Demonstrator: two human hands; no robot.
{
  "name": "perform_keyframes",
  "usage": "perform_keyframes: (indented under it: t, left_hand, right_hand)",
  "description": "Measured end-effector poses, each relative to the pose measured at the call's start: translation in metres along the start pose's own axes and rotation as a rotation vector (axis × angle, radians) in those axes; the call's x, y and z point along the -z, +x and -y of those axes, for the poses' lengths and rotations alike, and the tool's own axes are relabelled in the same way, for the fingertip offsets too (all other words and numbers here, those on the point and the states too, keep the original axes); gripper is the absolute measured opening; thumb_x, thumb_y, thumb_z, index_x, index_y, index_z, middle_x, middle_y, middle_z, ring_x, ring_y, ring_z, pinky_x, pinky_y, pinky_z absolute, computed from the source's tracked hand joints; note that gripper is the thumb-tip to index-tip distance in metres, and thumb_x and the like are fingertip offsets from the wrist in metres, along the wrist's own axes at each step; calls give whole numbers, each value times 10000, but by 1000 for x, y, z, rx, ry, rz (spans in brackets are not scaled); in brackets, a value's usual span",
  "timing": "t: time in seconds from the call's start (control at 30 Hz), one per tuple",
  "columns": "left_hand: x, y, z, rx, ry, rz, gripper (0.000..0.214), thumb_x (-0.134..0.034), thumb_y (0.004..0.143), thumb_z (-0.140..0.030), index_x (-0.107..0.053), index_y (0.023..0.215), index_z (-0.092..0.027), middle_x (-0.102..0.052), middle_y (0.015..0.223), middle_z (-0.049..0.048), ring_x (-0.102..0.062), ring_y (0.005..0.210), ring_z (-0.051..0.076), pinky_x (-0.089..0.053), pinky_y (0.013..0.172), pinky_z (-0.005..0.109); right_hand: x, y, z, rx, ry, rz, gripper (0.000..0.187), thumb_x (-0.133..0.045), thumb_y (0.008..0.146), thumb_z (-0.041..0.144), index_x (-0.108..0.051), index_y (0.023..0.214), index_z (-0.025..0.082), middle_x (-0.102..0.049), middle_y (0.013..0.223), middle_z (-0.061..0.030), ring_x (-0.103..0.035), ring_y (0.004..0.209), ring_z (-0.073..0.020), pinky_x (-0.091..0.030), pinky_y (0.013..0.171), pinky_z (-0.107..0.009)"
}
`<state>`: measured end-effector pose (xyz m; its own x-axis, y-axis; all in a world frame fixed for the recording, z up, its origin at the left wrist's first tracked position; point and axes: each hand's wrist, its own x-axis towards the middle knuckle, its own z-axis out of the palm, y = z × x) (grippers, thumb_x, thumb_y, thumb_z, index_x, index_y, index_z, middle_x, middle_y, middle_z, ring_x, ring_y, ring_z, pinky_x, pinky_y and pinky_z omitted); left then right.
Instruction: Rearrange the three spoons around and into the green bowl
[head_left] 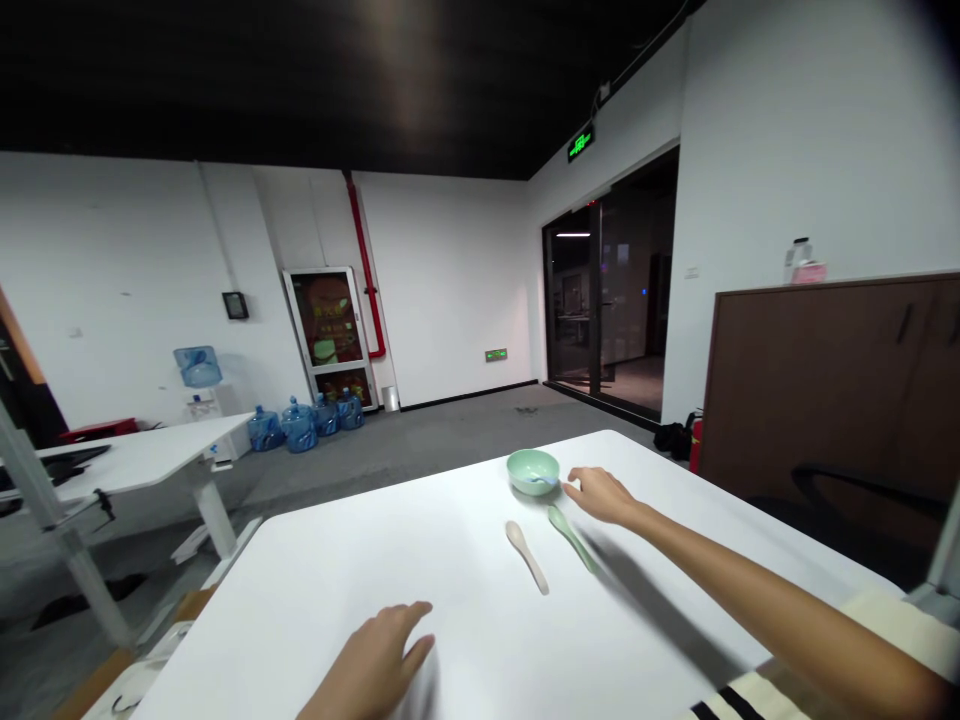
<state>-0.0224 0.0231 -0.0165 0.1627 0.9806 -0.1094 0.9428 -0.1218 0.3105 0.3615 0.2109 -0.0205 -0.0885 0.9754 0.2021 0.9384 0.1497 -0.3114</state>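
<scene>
A green bowl (533,474) stands near the far edge of the white table, with a light blue spoon (541,480) lying inside it. My right hand (602,495) hovers just right of the bowl's rim, thumb and fingers a little apart, with nothing visible between them. Below the bowl, a green spoon (571,538) rests on the tabletop, bowl end away from me. A beige spoon (527,556) lies to its left, angled much the same way. Over the table's near left part, my left hand (382,655) is open and empty, thumb apart from the fingers.
The white table (337,560) extends beneath both hands. Another white desk (161,450) stands at the left. Several blue water bottles (300,428) sit on the floor by the far wall. A brown cabinet (817,390) is on the right, beyond the table.
</scene>
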Motion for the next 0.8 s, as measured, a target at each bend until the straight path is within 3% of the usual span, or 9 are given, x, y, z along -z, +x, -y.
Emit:
perform_keyframes:
  t: [0.17,0.33,0.6,0.8]
  left_hand:
    - [1,0,1,17,13,10,531,-377,882,-555,-521,1331,-310,-596,1322,25,-534,1209,240,-395,1027,368]
    - [2,2,3,37,0,2,505,-395,878,-531,-536,1315,-321,-608,1307,21,-546,1189,245,-400,1013,367]
    - [2,5,1,39,10,26,507,-385,883,-532,-535,1316,-313,-616,1291,29,-549,1178,234,-398,1014,360]
    - [1,5,1,31,2,15,499,-384,888,-532,-534,1315,-321,-618,1286,28,-548,1174,237,-394,1010,366]
  right_hand:
    - [-6,51,12,-42,-45,0,411,-475,851,454,-675,1078,176,-682,1099,-144,-609,1059,-279,-417,805,-309]
    - [-32,80,23,-77,-97,76,378,-501,826,446,-695,998,171,-688,1055,-144,-641,973,-271,-443,743,-309]
    - [-66,99,15,-137,-103,127,272,-570,799,366,-684,944,166,-680,1077,-144,-647,963,-273,-463,725,-303]
    - [-52,92,21,-98,-129,107,281,-476,860,325,-672,963,153,-668,1104,-157,-640,962,-266,-448,721,-299]
